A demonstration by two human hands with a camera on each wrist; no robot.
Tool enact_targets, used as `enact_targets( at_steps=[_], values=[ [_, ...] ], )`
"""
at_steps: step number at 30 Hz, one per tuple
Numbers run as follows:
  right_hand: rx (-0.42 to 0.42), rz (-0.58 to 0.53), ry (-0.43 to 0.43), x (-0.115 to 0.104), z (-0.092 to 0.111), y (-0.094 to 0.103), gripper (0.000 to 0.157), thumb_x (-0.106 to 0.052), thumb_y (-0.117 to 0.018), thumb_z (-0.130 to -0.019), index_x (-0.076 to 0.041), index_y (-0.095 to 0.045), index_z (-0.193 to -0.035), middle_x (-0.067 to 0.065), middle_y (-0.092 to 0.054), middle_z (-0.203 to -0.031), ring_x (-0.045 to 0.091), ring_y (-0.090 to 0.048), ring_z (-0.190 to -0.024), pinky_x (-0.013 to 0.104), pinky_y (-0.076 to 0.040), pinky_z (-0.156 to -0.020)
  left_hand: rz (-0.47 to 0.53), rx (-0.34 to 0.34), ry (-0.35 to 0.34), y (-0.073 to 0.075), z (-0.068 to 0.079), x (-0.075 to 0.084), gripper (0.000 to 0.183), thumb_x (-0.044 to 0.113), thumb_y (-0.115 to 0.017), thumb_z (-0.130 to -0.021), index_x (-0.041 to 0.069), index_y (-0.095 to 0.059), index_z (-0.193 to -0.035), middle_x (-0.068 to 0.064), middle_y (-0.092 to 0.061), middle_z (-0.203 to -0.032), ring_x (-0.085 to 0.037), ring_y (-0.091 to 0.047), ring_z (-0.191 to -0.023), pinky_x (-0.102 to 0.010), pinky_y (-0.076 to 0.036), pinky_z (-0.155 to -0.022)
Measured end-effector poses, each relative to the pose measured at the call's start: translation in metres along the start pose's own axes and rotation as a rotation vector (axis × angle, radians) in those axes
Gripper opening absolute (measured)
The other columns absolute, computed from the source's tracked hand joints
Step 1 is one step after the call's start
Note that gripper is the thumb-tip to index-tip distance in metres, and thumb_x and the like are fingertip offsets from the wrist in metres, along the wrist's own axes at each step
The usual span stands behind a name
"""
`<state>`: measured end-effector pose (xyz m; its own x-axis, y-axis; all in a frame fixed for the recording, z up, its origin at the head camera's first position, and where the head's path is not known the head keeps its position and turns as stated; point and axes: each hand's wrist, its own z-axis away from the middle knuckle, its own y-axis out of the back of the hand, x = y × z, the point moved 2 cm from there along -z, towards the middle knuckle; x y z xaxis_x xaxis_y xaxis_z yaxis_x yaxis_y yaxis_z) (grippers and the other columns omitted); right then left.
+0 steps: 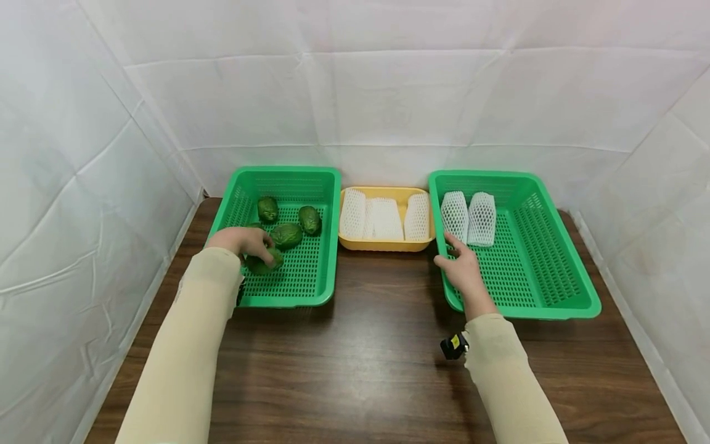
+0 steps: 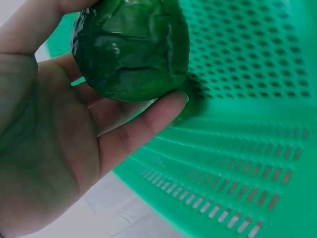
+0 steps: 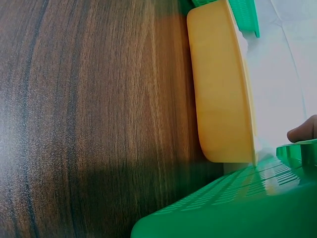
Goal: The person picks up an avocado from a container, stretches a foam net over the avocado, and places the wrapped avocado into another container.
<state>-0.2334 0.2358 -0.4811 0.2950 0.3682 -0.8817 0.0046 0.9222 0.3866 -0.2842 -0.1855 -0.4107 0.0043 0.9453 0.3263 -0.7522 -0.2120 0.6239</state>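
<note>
In the left green basket, my left hand grips a dark green oval fruit. The left wrist view shows this glossy fruit with creases over its surface, fingers below and thumb above. Several similar fruits lie around it, among them one fruit beside my fingertips. My right hand is over the left rim of the right green basket, fingers loosely extended. Just beyond its fingertips lie two items in white foam net sleeves; green shows through the left sleeve, while the right one looks whiter.
Between the baskets stands a yellow tray holding several white foam net sleeves. All sit on a dark wooden table, with white sheeting behind and at both sides. A small black device is at my right wrist.
</note>
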Motion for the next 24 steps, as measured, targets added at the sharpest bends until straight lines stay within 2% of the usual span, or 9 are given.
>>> enact_targets(
  at_steps=[3, 6, 13, 19, 24],
  values=[
    [0.001, 0.001, 0.002, 0.0, 0.0, 0.0, 0.067, -0.011, -0.053, -0.087, -0.019, -0.027, -0.148, 0.012, -0.027, -0.148, 0.032, -0.029, -0.131, 0.045, -0.037, -0.092, 0.074, 0.03, -0.041, 0.002, 0.004, 0.004, 0.065, 0.025, -0.062, -0.089, -0.003, -0.034, -0.139, -0.026, -0.028, -0.142, -0.035, -0.044, -0.114, -0.042, -0.049, -0.078],
    [0.001, -0.002, 0.002, -0.001, 0.001, 0.0, 0.066, -0.01, -0.053, -0.087, -0.019, -0.027, -0.148, 0.011, -0.027, -0.148, 0.032, -0.029, -0.131, 0.046, -0.038, -0.092, 0.066, 0.083, -0.086, 0.004, 0.007, 0.005, 0.064, 0.027, -0.062, -0.089, -0.004, -0.035, -0.138, -0.026, -0.03, -0.141, -0.034, -0.046, -0.112, -0.041, -0.049, -0.077],
    [0.003, -0.004, 0.006, -0.001, 0.002, 0.0, 0.066, -0.01, -0.053, -0.087, -0.018, -0.027, -0.147, 0.011, -0.027, -0.148, 0.032, -0.029, -0.131, 0.046, -0.038, -0.092, 0.052, 0.233, -0.189, 0.003, 0.014, 0.015, 0.06, 0.027, -0.061, -0.089, -0.002, -0.039, -0.137, -0.026, -0.034, -0.14, -0.041, -0.036, -0.125, -0.053, -0.036, -0.095],
    [0.001, -0.007, 0.002, -0.002, 0.002, 0.0, 0.066, -0.011, -0.053, -0.087, -0.019, -0.027, -0.148, 0.01, -0.026, -0.149, 0.032, -0.028, -0.131, 0.046, -0.037, -0.093, 0.084, 0.34, -0.24, 0.001, 0.02, 0.032, 0.059, 0.031, -0.063, -0.088, 0.006, -0.042, -0.137, -0.019, -0.043, -0.136, -0.035, -0.043, -0.119, -0.052, -0.037, -0.093],
    [-0.005, -0.007, 0.002, -0.002, 0.002, 0.0, 0.066, -0.011, -0.053, -0.088, -0.019, -0.026, -0.148, 0.011, -0.026, -0.149, 0.032, -0.028, -0.132, 0.047, -0.037, -0.094, 0.092, 0.394, -0.309, -0.002, 0.027, 0.05, 0.061, 0.033, -0.064, -0.087, 0.007, -0.043, -0.138, -0.016, -0.041, -0.139, -0.033, -0.04, -0.124, -0.051, -0.035, -0.097]
  ],
)
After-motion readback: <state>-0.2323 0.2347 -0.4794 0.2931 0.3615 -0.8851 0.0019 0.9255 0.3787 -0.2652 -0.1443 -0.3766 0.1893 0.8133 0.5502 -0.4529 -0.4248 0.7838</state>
